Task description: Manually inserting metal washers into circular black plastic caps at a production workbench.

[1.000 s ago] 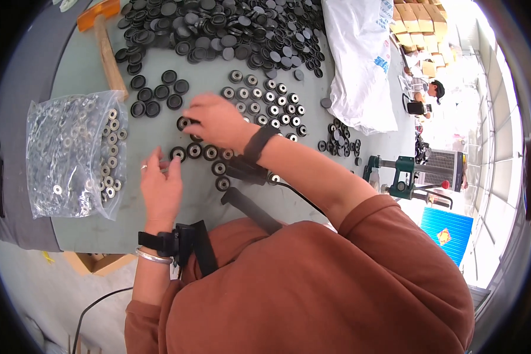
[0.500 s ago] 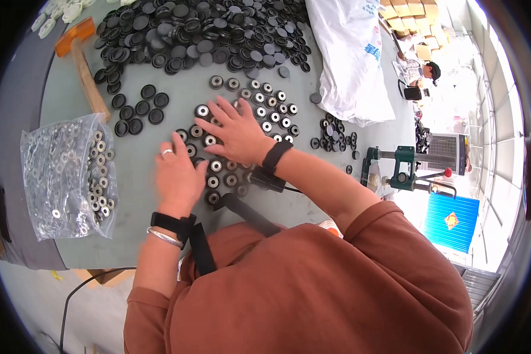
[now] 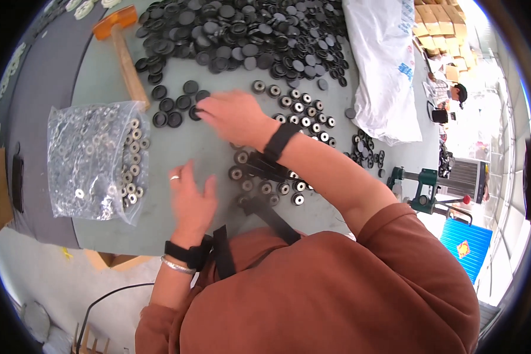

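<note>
Just right of the orange-headed, wooden-handled mallet, a cluster of round black plastic caps is overlapped at its right edge by the nearer right hand, whose blurred grip cannot be told, while the left hand, fingers spread, is held farther from the mallet.

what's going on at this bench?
A person is handling small round black caps. Their right hand is at the edge of a small group of black caps; whether it grips one is unclear. The left hand, blurred, is open and empty, nearer the front of the table. Black caps with metal rings sit in clusters to the right. A clear bag of metal rings lies to the left.
</note>
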`<state>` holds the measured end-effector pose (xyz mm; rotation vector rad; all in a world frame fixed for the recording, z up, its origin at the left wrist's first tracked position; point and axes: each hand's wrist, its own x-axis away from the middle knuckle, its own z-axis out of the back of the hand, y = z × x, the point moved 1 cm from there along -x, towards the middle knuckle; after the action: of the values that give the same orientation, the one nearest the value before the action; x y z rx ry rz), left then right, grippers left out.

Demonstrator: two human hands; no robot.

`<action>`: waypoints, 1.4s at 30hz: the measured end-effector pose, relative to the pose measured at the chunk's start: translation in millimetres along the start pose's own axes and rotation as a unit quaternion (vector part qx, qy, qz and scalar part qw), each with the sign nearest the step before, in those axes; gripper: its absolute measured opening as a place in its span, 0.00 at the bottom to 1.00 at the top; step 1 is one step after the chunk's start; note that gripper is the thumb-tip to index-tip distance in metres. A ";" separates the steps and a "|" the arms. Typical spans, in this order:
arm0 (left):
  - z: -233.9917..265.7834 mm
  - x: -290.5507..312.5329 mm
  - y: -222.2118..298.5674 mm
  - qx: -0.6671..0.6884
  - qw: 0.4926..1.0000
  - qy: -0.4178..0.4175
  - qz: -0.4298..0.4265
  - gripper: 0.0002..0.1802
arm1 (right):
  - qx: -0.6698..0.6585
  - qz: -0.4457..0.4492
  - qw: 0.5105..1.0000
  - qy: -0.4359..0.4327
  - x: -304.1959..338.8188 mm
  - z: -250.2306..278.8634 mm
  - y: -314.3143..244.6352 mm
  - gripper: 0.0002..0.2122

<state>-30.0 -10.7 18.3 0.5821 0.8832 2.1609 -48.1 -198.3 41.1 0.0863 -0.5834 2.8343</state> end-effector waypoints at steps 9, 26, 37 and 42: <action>46.9 48.7 -27.0 0.121 0.976 0.099 0.151 0.18 | -0.114 0.236 0.963 0.066 -59.1 -59.0 -111.4 0.25; 29.0 35.4 -72.0 0.682 0.650 0.064 0.329 0.20 | -0.092 0.169 0.979 0.060 -115.5 -101.2 -128.8 0.14; 21.5 6.8 -82.9 0.858 0.445 -0.023 0.256 0.21 | -0.261 0.130 0.953 0.079 9.7 -65.1 -125.9 0.11; 7.8 1.4 -70.8 0.791 0.587 -0.009 0.170 0.19 | -0.161 0.208 0.958 0.110 16.9 -47.8 -112.5 0.11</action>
<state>5.7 29.5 -28.4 1.6304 2.7758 0.9447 -36.6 -75.4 41.9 -0.4573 -1.1119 3.0264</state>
